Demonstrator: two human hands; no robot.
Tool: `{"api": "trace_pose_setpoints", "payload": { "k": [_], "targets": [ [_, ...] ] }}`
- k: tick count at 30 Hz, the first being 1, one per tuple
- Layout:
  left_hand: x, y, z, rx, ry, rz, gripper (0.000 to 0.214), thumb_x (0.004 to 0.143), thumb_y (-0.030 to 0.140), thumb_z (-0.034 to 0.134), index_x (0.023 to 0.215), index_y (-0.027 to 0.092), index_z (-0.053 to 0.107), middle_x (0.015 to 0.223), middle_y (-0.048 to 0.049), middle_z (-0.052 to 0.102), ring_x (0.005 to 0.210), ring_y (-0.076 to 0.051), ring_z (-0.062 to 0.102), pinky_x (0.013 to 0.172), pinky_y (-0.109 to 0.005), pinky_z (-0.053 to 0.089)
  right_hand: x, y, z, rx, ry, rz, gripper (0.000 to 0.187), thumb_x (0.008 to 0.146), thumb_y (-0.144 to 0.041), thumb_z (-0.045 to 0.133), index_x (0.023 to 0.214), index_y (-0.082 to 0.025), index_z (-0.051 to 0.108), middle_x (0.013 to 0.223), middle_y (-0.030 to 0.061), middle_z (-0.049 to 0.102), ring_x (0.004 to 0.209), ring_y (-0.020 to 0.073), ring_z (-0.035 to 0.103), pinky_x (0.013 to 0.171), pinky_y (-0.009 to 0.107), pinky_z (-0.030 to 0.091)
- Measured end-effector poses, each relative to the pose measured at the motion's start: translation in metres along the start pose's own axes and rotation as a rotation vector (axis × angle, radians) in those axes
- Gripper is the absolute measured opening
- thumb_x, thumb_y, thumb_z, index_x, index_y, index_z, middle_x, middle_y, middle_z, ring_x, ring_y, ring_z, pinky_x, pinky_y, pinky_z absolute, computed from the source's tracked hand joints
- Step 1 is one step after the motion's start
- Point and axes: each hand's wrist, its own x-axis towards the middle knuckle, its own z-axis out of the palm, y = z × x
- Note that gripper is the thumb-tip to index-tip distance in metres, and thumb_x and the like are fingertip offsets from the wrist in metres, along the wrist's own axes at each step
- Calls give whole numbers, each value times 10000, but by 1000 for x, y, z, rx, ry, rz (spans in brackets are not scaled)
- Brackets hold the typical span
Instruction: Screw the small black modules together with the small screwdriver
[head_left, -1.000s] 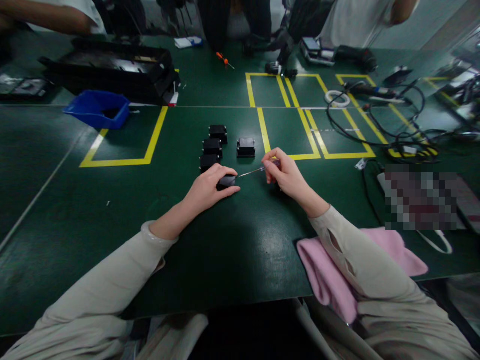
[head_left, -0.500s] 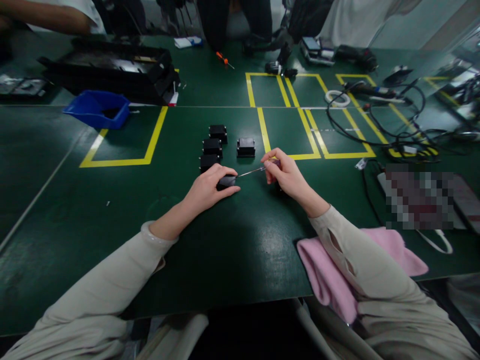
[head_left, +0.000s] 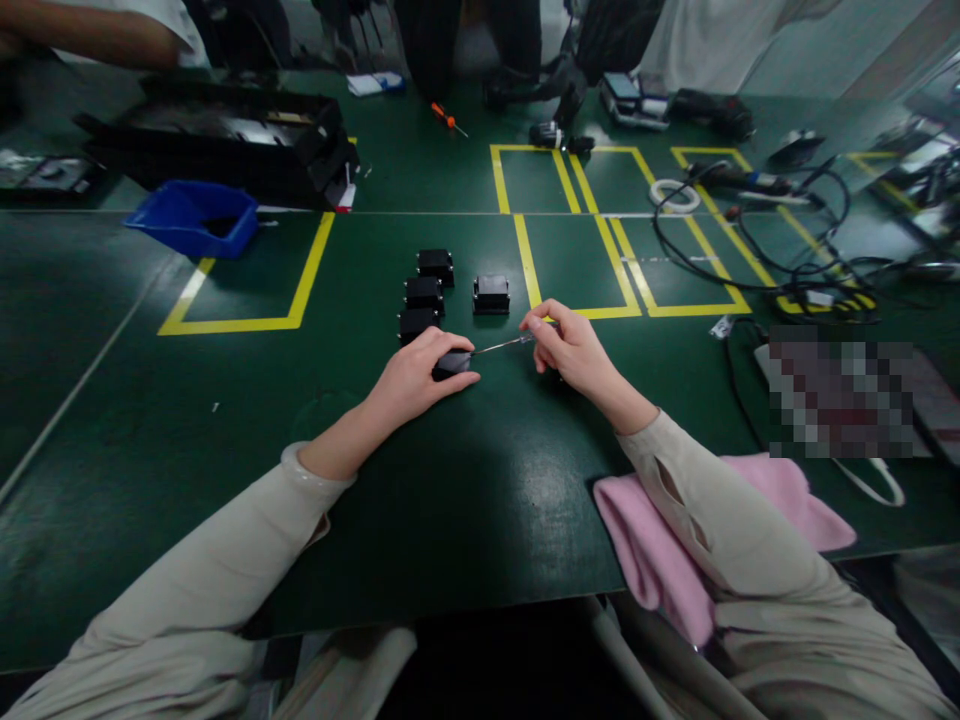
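Observation:
My left hand (head_left: 415, 372) grips a small black box-shaped part (head_left: 453, 364) against the table, thumb on the near side and fingers over the far side. In my right hand (head_left: 568, 349) is a screwdriver (head_left: 501, 346), pinched at its handle, which the fingers mostly hide. Its thin shaft points left, and the tip meets the right end of the held part. Just beyond my left hand, three similar black parts stand in a column, the middle one (head_left: 424, 294) among them. Another black part (head_left: 491, 293) stands apart, to their right.
A blue scoop-shaped bin (head_left: 196, 222) and black trays (head_left: 225, 140) stand at the left back. An orange screwdriver (head_left: 444, 115) lies at the far side. Cables (head_left: 750, 260) tangle at the right. Under my right forearm is a pink cloth (head_left: 652, 540). A small screw-like piece (head_left: 216, 407) lies left.
Both hands stay almost in place, with the screwdriver tip still at the black part. The fingers of my right hand have shifted slightly around the handle.

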Motion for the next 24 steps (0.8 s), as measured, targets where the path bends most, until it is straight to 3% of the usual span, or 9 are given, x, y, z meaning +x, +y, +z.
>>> {"api": "trace_pose_setpoints", "payload": {
  "k": [7, 13, 19, 24],
  "targets": [
    [0, 1, 0, -3, -8, -11, 340, 968, 463, 701, 1207, 223, 670, 1185, -85, 693, 1122, -281, 665, 992, -422, 520, 0, -5, -3, 22, -44, -20, 172, 1034, -380, 606, 1035, -226, 531, 584, -88, 575, 489, 100, 550, 505, 237, 410],
    [0, 0, 0, 0, -10, -9, 350, 975, 467, 692, 1212, 211, 671, 1191, -90, 689, 1118, -283, 663, 976, -420, 523, 0, -4, -1, 39, -38, 4, 237, 1060, -443, 558, 968, -226, 531, 474, -129, 442, 418, 98, 485, 491, 245, 434],
    [0, 1, -1, -4, -8, -1, 341, 976, 461, 692, 1210, 215, 668, 1182, -88, 688, 1117, -282, 663, 985, -423, 521, -1, -7, -2, 24, -33, -4, 148, 1023, -349, 619, 1027, -227, 535, 583, -90, 572, 498, 96, 556, 509, 235, 413],
    [0, 2, -1, -3, -18, -26, 339, 964, 471, 700, 1200, 230, 668, 1188, -81, 689, 1117, -285, 665, 976, -424, 527, -1, -5, -2, 12, -39, 10, 237, 1055, -450, 578, 977, -229, 546, 491, -123, 437, 435, 100, 495, 489, 249, 426]
  ]
}}
